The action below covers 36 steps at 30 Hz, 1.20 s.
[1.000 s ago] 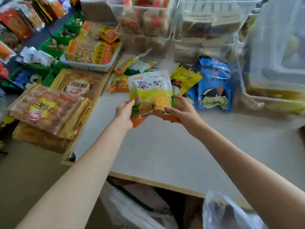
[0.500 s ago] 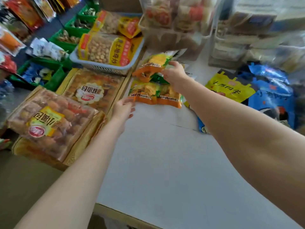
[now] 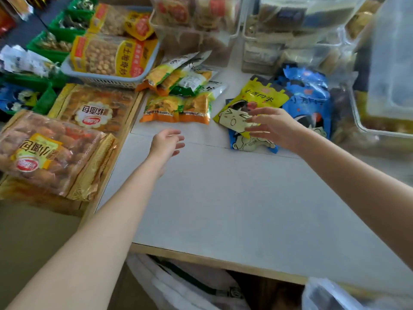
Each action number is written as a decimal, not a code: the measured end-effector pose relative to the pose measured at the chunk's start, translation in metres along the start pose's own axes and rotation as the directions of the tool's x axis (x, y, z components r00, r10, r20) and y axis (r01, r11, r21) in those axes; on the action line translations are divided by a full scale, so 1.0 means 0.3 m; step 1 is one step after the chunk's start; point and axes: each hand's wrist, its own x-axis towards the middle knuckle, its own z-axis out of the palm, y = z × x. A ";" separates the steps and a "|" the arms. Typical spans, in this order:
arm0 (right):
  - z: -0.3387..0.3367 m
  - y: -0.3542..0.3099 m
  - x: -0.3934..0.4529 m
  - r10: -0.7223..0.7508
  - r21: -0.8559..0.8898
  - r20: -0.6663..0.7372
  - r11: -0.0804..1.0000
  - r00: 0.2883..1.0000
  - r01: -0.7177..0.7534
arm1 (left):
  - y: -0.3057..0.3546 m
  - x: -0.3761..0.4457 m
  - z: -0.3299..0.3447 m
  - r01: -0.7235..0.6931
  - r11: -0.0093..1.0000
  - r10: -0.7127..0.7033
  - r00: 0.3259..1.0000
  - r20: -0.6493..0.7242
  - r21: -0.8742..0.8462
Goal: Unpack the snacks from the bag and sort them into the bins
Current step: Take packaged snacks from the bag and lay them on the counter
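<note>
Now both hands are empty — the green-and-orange snack packet [image 3: 176, 109] held a second ago lies flat on the white table [image 3: 223, 198], just in front of its matching pile [image 3: 178, 79]. The left hand [image 3: 166, 142] and right hand [image 3: 271, 126] hover with fingers loosely spread, the right over the yellow packet [image 3: 257, 99]. That item looks sorted — next probably comes another from the bag [image 3: 183, 285] below the table edge.

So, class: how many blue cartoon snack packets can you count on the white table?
2: one blue packet beside the clear bin, another under the yellow packet. More may be hidden.
</note>
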 end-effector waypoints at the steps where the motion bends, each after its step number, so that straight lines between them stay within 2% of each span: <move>1: -0.051 0.016 -0.060 0.002 -0.018 0.006 1.000 1.000 -0.002 | 0.009 -0.042 0.033 -0.015 1.000 0.015 0.999 0.029 0.027; 7: -0.310 0.115 -0.474 -0.077 -0.124 0.026 0.989 0.997 0.080 | 0.031 -0.423 0.248 -0.192 0.974 0.162 0.961 0.225 0.117; 9: -0.391 0.182 -0.637 -0.108 -0.173 0.061 0.978 0.992 0.117 | -0.020 -0.625 0.319 -0.305 0.942 0.247 0.912 0.329 0.139; 12: -0.499 0.318 -0.908 -0.150 -0.302 0.180 0.932 0.972 0.200 | -0.151 -0.936 0.402 -0.514 0.845 0.399 0.792 0.462 0.152; 15: -0.570 0.486 -1.185 -0.151 -0.414 0.317 0.866 0.936 0.280 | -0.293 -1.205 0.456 -0.757 0.595 0.458 0.596 0.659 0.271; 17: -0.594 0.624 -1.325 -0.103 -0.554 0.395 0.766 0.913 0.327 | -0.376 -1.312 0.494 -0.868 0.306 0.331 0.481 0.812 0.390; 18: -0.605 0.692 -1.369 -0.066 -0.669 0.419 0.651 0.906 0.357 | -0.411 -1.341 0.510 -0.885 0.144 0.220 0.464 0.858 0.442; 19: -0.625 0.759 -1.389 -0.037 -0.760 0.434 0.520 0.900 0.388 | -0.436 -1.361 0.521 -0.886 0.023 0.121 0.462 0.878 0.463; 20: -0.653 0.815 -1.394 -0.018 -0.824 0.436 0.395 0.900 0.407 | -0.453 -1.372 0.526 -0.883 -0.019 0.040 0.468 0.883 0.469; 21: -0.689 0.854 -1.384 -0.027 -0.871 0.390 0.313 0.921 0.378 | -0.460 -1.386 0.526 -0.880 0.015 -0.005 0.475 0.880 0.475; 22: -0.727 0.873 -1.368 -0.093 -0.906 0.304 0.281 0.948 0.318 | -0.467 -1.391 0.522 -0.870 0.087 -0.024 0.485 0.874 0.485; 23: -0.766 0.883 -1.346 -0.182 -0.926 0.189 0.295 0.965 0.237 | -0.474 -1.396 0.512 -0.857 0.137 -0.035 0.497 0.867 0.497; 24: -0.793 0.883 -1.330 -0.261 -0.932 0.091 0.318 0.961 0.175 | -0.484 -1.399 0.497 -0.853 0.130 -0.047 0.503 0.863 0.505; 25: -0.799 0.879 -1.322 -0.315 -0.935 0.054 0.317 0.948 0.158 | -0.496 -1.401 0.478 -0.858 0.079 -0.062 0.504 0.862 0.507; 27: -0.741 0.872 -1.344 -0.375 -0.910 0.151 0.307 0.915 0.277 | -0.530 -1.406 0.442 -0.865 -0.025 -0.091 0.501 0.861 0.501; 28: -0.685 0.879 -1.369 -0.379 -0.880 0.227 0.315 0.897 0.356 | -0.544 -1.413 0.427 -0.864 -0.046 -0.107 0.503 0.858 0.501; 30: -0.555 0.927 -1.411 -0.302 -0.816 0.347 0.369 0.888 0.445 | -0.562 -1.427 0.408 -0.857 -0.049 -0.123 0.515 0.848 0.513; 31: -0.496 0.955 -1.413 -0.207 -0.818 0.374 0.386 0.904 0.427 | -0.569 -1.431 0.401 -0.851 -0.042 -0.130 0.524 0.842 0.524; 33: -0.399 1.001 -1.398 -0.017 -0.861 0.350 0.388 0.937 0.329 | -0.577 -1.432 0.388 -0.840 0.001 -0.133 0.538 0.832 0.543; 36: -0.326 1.022 -1.381 0.043 -0.894 0.266 0.384 0.963 0.230 | -0.588 -1.421 0.370 -0.810 0.082 -0.105 0.572 0.814 0.580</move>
